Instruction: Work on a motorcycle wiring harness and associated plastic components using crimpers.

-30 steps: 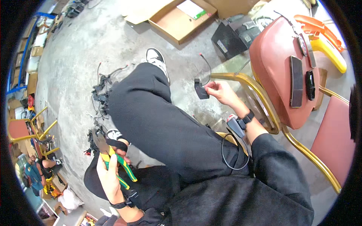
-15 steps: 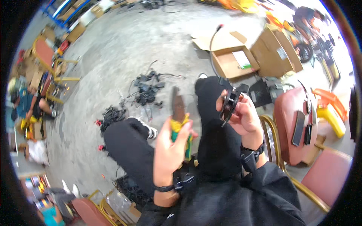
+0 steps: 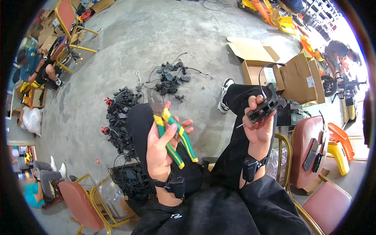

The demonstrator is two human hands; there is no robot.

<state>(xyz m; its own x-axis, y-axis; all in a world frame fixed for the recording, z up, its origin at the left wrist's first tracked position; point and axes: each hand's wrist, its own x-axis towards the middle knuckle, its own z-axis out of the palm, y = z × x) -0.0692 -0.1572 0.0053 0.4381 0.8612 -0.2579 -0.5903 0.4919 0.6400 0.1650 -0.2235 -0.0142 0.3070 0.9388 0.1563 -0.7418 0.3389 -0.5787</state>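
My left hand holds a pair of pliers with green and yellow handles. The handles are spread apart, and the grey jaws point away from me over my left knee. In my right hand is a black plastic part, gripped between thumb and fingers. A thin black cable with a red tip rises from it, and a short thin metal end sticks out on its left side. The two hands are well apart, and the pliers do not touch the part.
A heap of black cabled parts lies by my left leg, a looser pile beyond it. An open cardboard box stands ahead right. Pink chairs flank me; the right chair carries tools. Other people work farther off.
My left hand has shifted left and turned, so the pliers now show with handles spread. My right hand has moved right with the black part and tilted it. The view has shifted.
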